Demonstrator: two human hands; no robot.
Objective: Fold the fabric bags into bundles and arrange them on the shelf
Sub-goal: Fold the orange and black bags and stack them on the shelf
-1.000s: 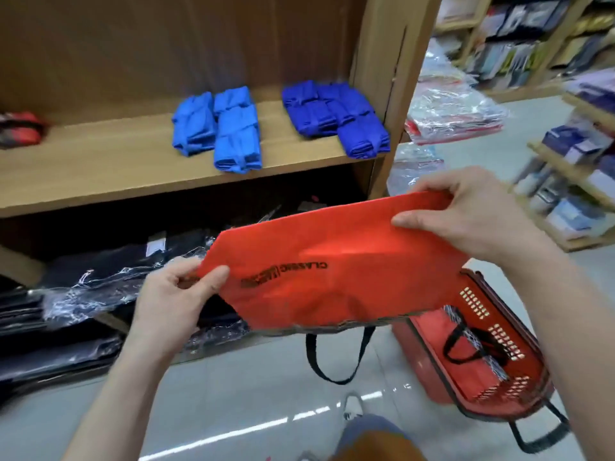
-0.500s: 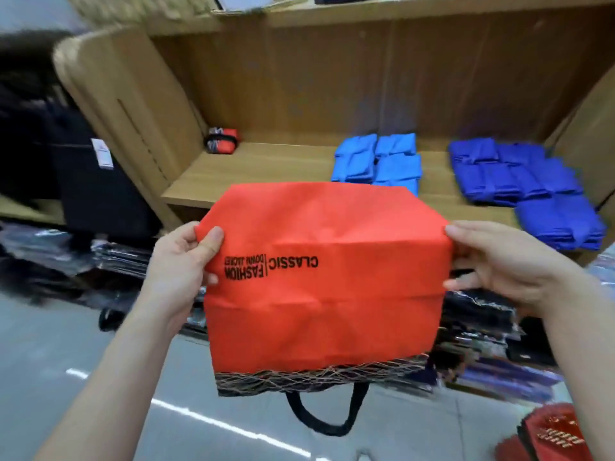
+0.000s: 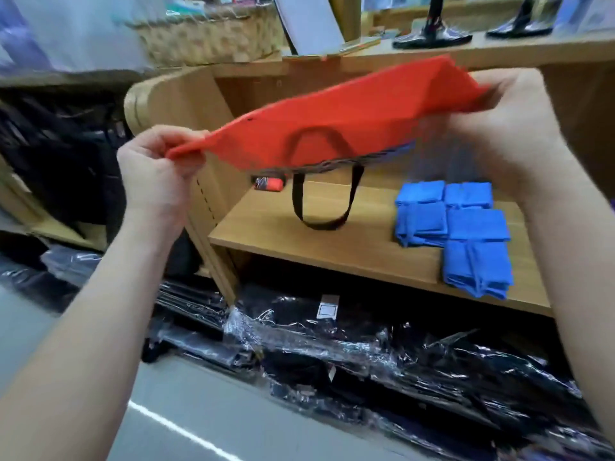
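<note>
Tilted nearly flat now, red bag (image 3: 336, 121) stays pinched by left hand (image 3: 156, 174) and right hand (image 3: 509, 128) above shelf (image 3: 349, 247).

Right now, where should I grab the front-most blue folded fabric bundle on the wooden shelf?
Probably pinch the front-most blue folded fabric bundle across its free left and right sides, coming from the front of the wooden shelf: it lies flat at that edge, another bundle close behind.

Bag (image 3: 332, 114) is bright orange-red with black handles (image 3: 321, 207) and a dark netted-looking trim along its edge. Folded bundles (image 3: 459, 234) are solid blue, the shelf (image 3: 332, 244) is light wood grain, and one small red-and-black bundle (image 3: 269, 184) sits at the back.
</note>
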